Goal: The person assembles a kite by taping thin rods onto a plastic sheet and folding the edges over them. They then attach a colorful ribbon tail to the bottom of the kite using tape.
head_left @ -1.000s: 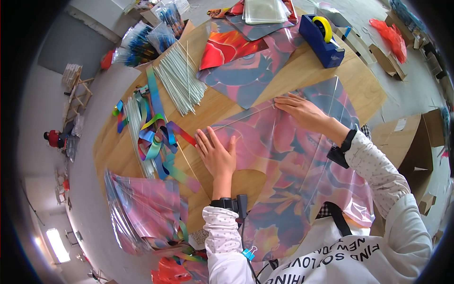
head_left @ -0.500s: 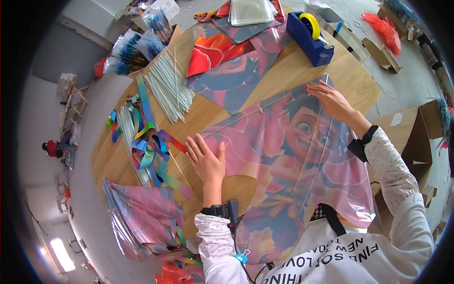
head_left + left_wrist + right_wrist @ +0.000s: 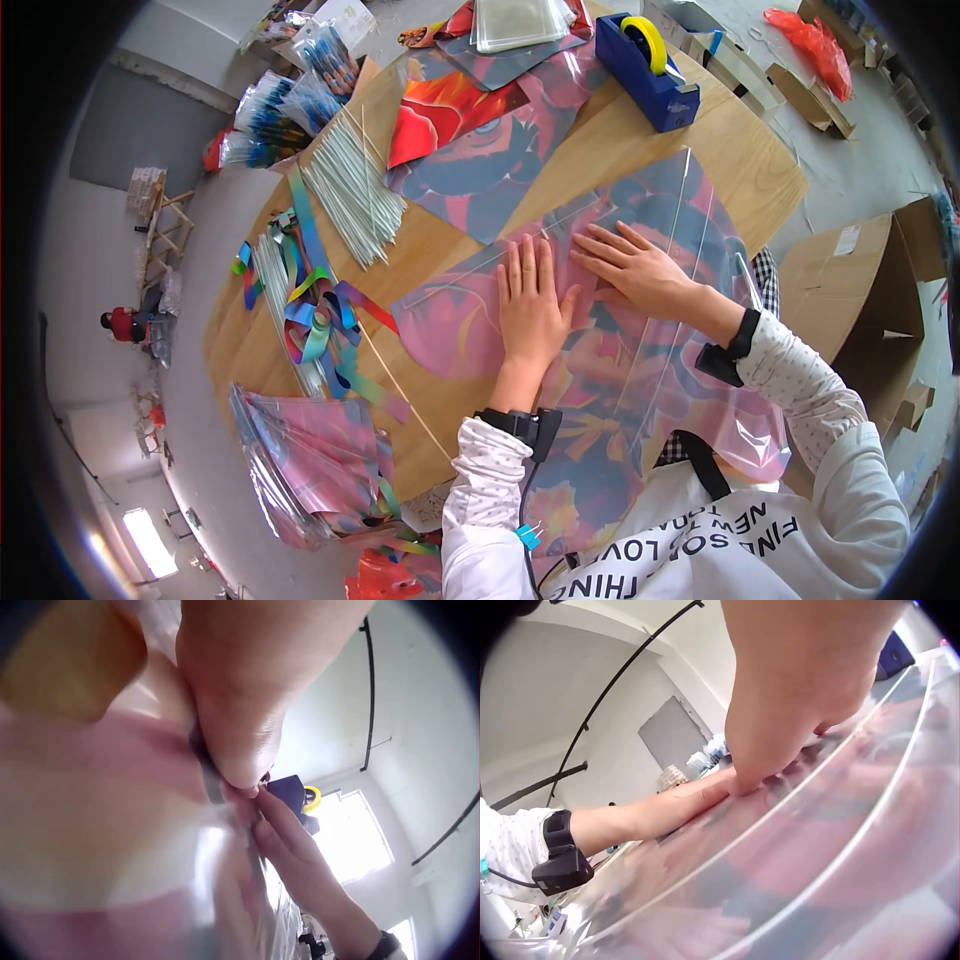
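Observation:
A thin printed kite (image 3: 440, 335) with a cartoon figure lies flat on the wooden table, its near part reaching the person's lap. Slim white rods (image 3: 668, 320) run along and across it. On the kite's middle rests my left hand (image 3: 533, 312), palm down with fingers straight. My right hand (image 3: 650, 278) lies beside it, fingers extended toward the left hand and flat on the sheet. In the right wrist view, two rods (image 3: 810, 883) pass under and beside the right hand (image 3: 810, 705). The left wrist view shows the right hand (image 3: 300, 862) beyond the left hand (image 3: 240, 682).
Left of the kite lie a bundle of white sticks (image 3: 355, 190) and tangled rainbow ribbons (image 3: 318, 318). More printed sheets (image 3: 500, 150) are at the far side, near a blue tape dispenser (image 3: 650, 85). Folded kites (image 3: 310, 450) hang at the table's left edge; a cardboard box (image 3: 840, 280) stands right.
My left hand has slid right from the kite's left edge to its middle. The right hand went out toward the far tip, then came back beside the left.

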A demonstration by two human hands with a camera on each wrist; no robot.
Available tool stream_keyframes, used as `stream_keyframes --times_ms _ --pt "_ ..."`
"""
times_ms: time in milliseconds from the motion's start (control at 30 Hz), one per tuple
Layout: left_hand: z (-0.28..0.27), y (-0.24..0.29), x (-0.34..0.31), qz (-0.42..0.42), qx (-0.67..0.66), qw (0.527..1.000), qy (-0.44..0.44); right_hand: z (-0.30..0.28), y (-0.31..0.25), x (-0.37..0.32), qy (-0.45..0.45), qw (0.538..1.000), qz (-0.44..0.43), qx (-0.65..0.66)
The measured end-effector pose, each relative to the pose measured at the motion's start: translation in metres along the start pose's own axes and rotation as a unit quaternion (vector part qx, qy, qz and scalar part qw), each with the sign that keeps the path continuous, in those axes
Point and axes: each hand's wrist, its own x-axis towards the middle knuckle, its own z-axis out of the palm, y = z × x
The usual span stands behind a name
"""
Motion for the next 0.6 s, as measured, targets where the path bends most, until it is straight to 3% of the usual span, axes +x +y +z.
stream_keyframes --times_ms 333,433,467,567,600 --pt "-0.029 0.055 -0.07 -0.017 -0.063 0.992 -0.105 -0.022 0.003 -0.046 -0.09 0.994 -0.068 0.005" --pt "-0.051 0.07 -0.078 0.008 -0.19 0.962 -0.197 -0.025 0.002 -0.053 -0.088 0.993 -0.075 0.037" --pt "-0.06 0.063 -0.07 -0.006 -0.282 0.916 -0.285 -0.027 0.002 -0.054 -0.098 0.991 -0.076 0.042" --pt "-0.082 0.044 -0.038 -0.176 -0.379 0.902 -0.112 -0.029 0.002 -0.056 -0.122 0.988 -0.075 0.05" --pt "-0.076 0.027 -0.029 -0.14 -0.27 0.952 -0.048 -0.029 0.002 -0.056 -0.122 0.988 -0.075 0.048"
